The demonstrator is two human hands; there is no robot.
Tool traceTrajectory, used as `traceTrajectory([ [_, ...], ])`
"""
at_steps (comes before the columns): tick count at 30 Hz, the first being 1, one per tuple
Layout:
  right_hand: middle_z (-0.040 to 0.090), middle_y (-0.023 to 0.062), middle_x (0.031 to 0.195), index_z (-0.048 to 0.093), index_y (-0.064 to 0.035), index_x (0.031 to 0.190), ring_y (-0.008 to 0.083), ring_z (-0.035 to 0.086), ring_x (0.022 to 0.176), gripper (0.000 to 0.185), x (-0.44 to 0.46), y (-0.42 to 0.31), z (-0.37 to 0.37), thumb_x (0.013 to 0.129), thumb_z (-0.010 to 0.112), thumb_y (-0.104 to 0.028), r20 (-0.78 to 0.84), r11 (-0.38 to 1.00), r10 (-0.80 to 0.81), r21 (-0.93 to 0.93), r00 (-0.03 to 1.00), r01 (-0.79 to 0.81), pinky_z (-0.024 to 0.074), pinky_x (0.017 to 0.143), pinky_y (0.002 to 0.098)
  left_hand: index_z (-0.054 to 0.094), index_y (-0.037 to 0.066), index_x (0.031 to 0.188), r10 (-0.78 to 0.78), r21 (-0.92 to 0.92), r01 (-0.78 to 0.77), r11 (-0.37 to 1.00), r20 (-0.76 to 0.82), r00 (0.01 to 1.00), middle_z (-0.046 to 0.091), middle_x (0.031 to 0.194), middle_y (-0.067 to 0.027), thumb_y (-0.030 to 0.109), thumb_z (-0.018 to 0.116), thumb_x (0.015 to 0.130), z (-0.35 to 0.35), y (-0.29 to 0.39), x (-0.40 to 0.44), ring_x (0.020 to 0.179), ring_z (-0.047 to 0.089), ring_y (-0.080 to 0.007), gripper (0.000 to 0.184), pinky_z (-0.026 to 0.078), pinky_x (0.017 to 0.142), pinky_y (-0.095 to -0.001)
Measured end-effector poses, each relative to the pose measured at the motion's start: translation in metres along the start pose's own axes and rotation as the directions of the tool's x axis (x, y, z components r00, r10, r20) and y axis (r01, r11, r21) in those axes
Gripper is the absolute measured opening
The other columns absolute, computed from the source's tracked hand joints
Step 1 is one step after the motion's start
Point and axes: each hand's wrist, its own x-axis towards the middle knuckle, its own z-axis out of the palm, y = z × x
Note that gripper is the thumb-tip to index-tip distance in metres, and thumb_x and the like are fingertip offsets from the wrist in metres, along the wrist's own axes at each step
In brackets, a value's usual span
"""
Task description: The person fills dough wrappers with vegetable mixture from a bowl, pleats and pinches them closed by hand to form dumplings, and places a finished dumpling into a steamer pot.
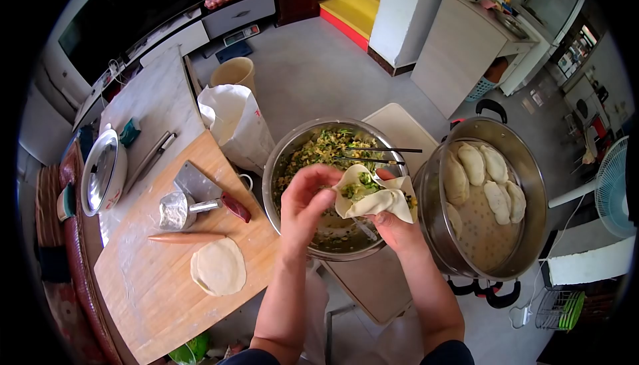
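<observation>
Over the steel bowl (274,217) of chopped green and yellow filling, a dough wrapper (386,203) with filling inside is held up, partly folded, its top open. My left hand (307,198) pinches the wrapper's left edge between thumb and fingers. From below and the right, my right hand (398,230) cradles it, the thumb on its lower edge and some fingers hidden behind the dough. Chopsticks (393,150) rest across the bowl's right side. On the wooden board (133,285) lie a round flat wrapper (218,267) and a rolling pin (185,237).
At the right a large steamer pot (538,215) holds several shaped dumplings (472,164). A scraper (197,180), a flour scoop (176,210) and a red-handled tool (235,207) are on the board. Behind the board stands a white sack (241,135); a fan (616,185) is far right.
</observation>
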Motion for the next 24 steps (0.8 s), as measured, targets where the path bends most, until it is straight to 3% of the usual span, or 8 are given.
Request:
traceTrajectory([
  [3, 0.054, 0.0107, 0.135, 0.043, -0.0045, 0.141, 0.0242, 0.056, 0.124, 0.075, -0.001, -0.001, 0.001, 0.077, 0.082, -0.002, 0.002, 1.0, -0.012, -0.022, 1.0, 0.012, 0.0494, 0.103, 0.0393, 0.037, 0.007, 0.146, -0.058, -0.158, 0.091, 0.983, 0.205, 0.977, 0.047, 0.144, -0.0119, 0.042, 0.094, 0.059, 0.004, 0.004, 0.003, 0.133, 0.045, -0.0232, 0.11, 0.041, 0.109, -0.0393],
  [4, 0.055, 0.0103, 0.134, 0.044, -0.004, 0.139, 0.023, 0.056, 0.123, 0.073, -0.001, 0.001, -0.003, 0.077, 0.082, -0.001, 0.001, 0.999, -0.012, -0.05, 1.0, 0.012, 0.0487, 0.103, 0.0378, 0.024, 0.008, 0.154, -0.112, -0.071, 0.135, 0.988, 0.261, 0.959, 0.034, 0.154, -0.0116, 0.048, 0.095, 0.045, 0.008, 0.004, 0.004, 0.141, 0.036, -0.0262, 0.136, 0.033, 0.115, -0.0404],
  [5, 0.056, 0.0099, 0.132, 0.046, -0.0035, 0.138, 0.0219, 0.056, 0.122, 0.071, -0.002, 0.003, -0.005, 0.077, 0.082, 0.0, -0.001, 0.997, -0.012, -0.078, 1.0, 0.012, 0.048, 0.103, 0.0364, 0.023, 0.008, 0.155, -0.12, 0.012, 0.122, 0.992, 0.28, 0.952, 0.036, 0.154, -0.0123, 0.041, 0.098, 0.046, 0.012, 0.007, 0.004, 0.142, 0.035, -0.0269, 0.137, 0.029, 0.118, -0.0402],
  [7, 0.058, 0.0091, 0.129, 0.047, -0.0028, 0.136, 0.0203, 0.057, 0.12, 0.068, -0.004, 0.002, -0.002, 0.077, 0.081, 0.002, -0.004, 0.995, -0.002, -0.098, 1.0, 0.002, 0.047, 0.103, 0.0343, 0.032, 0.008, 0.151, -0.088, 0.22, 0.017, 0.975, 0.318, 0.944, 0.042, 0.148, -0.0127, 0.034, 0.098, 0.049, 0.011, 0.005, 0.006, 0.138, 0.04, -0.0253, 0.124, 0.032, 0.115, -0.0389],
  [13, 0.059, 0.0079, 0.126, 0.048, -0.0023, 0.135, 0.0185, 0.058, 0.116, 0.065, -0.003, 0.006, -0.004, 0.078, 0.08, 0.003, -0.017, 0.995, -0.014, -0.096, 1.0, 0.012, 0.0489, 0.1, 0.0329, 0.065, 0.008, 0.119, 0.121, 0.391, -0.238, 0.889, 0.302, 0.946, 0.053, 0.134, -0.0117, 0.02, 0.093, 0.061, 0.007, -0.003, 0.005, 0.127, 0.049, -0.0271, 0.066, 0.04, 0.106, -0.0398],
  [16, 0.059, 0.0078, 0.125, 0.048, -0.0019, 0.134, 0.0179, 0.059, 0.115, 0.065, -0.004, 0.006, -0.006, 0.078, 0.08, 0.002, -0.031, 0.995, -0.014, -0.103, 0.999, 0.01, 0.05, 0.098, 0.0323, 0.071, 0.007, 0.105, 0.127, 0.35, -0.217, 0.912, 0.262, 0.957, 0.055, 0.132, -0.0117, 0.018, 0.092, 0.062, 0.011, -0.004, 0.005, 0.125, 0.052, -0.0281, 0.049, 0.042, 0.104, -0.0401],
  [24, 0.06, 0.0078, 0.124, 0.05, -0.0017, 0.132, 0.0176, 0.059, 0.114, 0.059, -0.004, 0.008, -0.012, 0.08, 0.078, 0.004, -0.034, 0.989, -0.051, -0.139, 0.998, 0.046, 0.0503, 0.098, 0.0312, 0.07, 0.004, 0.099, 0.027, 0.265, -0.086, 0.96, 0.218, 0.976, 0.055, 0.133, -0.0106, 0.01, 0.088, 0.069, 0.018, -0.001, 0.003, 0.123, 0.052, -0.0246, 0.036, 0.042, 0.104, -0.0386],
])
